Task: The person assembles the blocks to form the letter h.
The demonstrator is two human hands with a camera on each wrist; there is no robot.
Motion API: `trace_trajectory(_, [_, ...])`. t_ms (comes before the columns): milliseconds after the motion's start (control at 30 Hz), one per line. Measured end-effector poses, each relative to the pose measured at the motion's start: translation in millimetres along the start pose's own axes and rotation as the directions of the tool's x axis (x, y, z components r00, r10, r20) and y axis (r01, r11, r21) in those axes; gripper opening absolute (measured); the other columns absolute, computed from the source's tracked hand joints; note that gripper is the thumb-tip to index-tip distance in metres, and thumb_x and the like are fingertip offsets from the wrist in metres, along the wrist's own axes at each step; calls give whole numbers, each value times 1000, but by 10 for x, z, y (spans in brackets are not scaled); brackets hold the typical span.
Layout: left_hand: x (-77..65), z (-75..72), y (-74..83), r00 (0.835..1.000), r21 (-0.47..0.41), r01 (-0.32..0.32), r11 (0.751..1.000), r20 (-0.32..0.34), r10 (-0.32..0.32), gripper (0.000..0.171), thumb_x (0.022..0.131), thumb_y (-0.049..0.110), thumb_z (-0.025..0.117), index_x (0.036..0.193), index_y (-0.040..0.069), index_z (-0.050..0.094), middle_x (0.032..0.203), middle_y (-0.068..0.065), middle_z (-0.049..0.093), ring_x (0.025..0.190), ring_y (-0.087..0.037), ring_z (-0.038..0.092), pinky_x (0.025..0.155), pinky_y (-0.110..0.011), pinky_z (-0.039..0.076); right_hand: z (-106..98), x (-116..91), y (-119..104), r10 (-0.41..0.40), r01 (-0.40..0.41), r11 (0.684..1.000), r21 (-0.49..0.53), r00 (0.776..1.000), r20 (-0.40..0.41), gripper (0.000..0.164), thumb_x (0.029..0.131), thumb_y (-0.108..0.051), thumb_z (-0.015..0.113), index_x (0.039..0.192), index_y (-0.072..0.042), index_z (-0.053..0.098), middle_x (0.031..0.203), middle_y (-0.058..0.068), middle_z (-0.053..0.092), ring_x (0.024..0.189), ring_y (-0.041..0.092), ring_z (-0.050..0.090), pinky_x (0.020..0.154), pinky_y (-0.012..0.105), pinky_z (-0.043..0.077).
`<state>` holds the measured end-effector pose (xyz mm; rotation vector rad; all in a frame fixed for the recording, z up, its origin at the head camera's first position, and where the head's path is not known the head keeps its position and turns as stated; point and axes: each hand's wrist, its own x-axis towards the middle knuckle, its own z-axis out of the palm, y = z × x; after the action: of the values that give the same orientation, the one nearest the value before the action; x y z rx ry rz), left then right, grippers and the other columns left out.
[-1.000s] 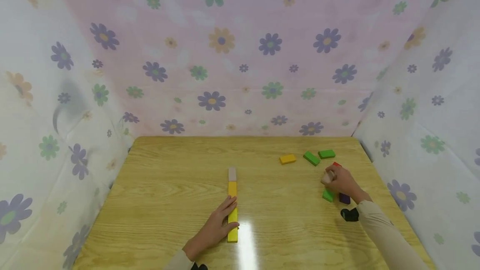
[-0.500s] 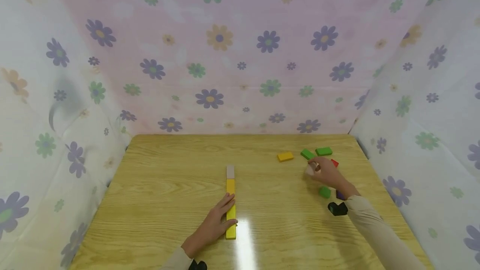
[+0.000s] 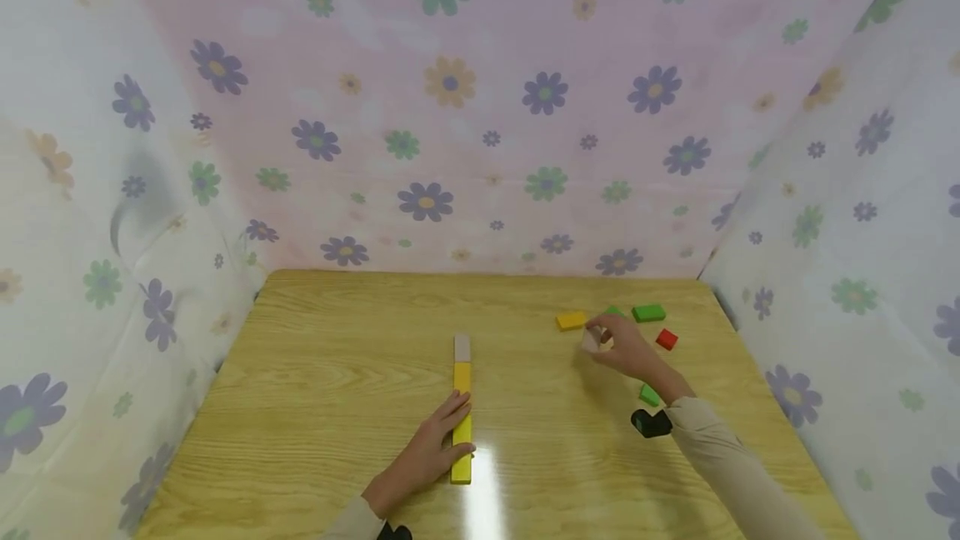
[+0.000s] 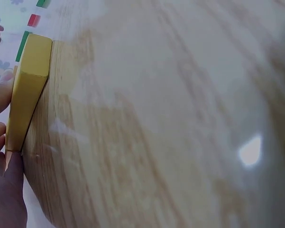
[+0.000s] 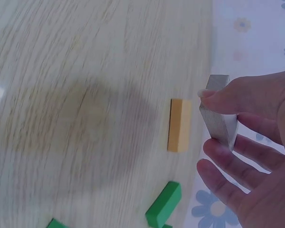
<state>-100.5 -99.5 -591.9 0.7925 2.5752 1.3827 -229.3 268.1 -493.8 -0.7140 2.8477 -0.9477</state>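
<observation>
In the head view, my left hand [image 3: 429, 445] lies across a straight row of blocks at mid-table, fingers extended and thumb over the near part. The row has a plain wood block [image 3: 462, 348] at its far end, then an orange block [image 3: 462, 375], with yellow blocks [image 3: 461, 470] at the near end. From the left wrist, a yellow block [image 4: 28, 90] shows with fingers along its side. Over the right part of the table, my right hand [image 3: 630, 350] pinches a pale wooden block [image 5: 223, 126] between thumb and fingers, held above the tabletop.
Near my right hand lie an orange block [image 3: 570, 322], a green block [image 3: 648, 313], a partly covered green block [image 3: 614, 310] and a red block [image 3: 667, 340]. Another green block [image 3: 649, 395] lies beside the right wrist. Flowered cloth [image 3: 480, 107] encloses the table [image 3: 337, 340] on three sides.
My right hand has carried the pale wooden block leftward from the scattered blocks, uncovering the red one. The purple block is now hidden behind the right arm. My left hand stays on the row.
</observation>
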Motion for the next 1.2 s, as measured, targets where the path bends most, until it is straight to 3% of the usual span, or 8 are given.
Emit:
trace_trajectory(433, [-12, 2, -15, 1000, 5, -10, 1000, 2, 10, 66, 93, 33, 59, 143, -3, 36, 154, -10, 23, 142, -30, 15, 106, -49, 30, 129, 205, -242, -39, 38, 998, 55, 999, 11, 42, 80, -4, 72, 119, 1, 59, 115, 18, 56, 85, 27, 56, 58, 29, 49])
trace_trajectory(1200, [-7, -24, 20, 1000, 26, -17, 1000, 5, 17, 63, 93, 27, 61, 142, -4, 36, 154, -11, 24, 142, -30, 17, 107, -47, 30, 382, 605, -587, -113, 107, 990, 94, 992, 54, 42, 80, -4, 72, 120, 1, 58, 114, 16, 56, 87, 30, 58, 63, 31, 51])
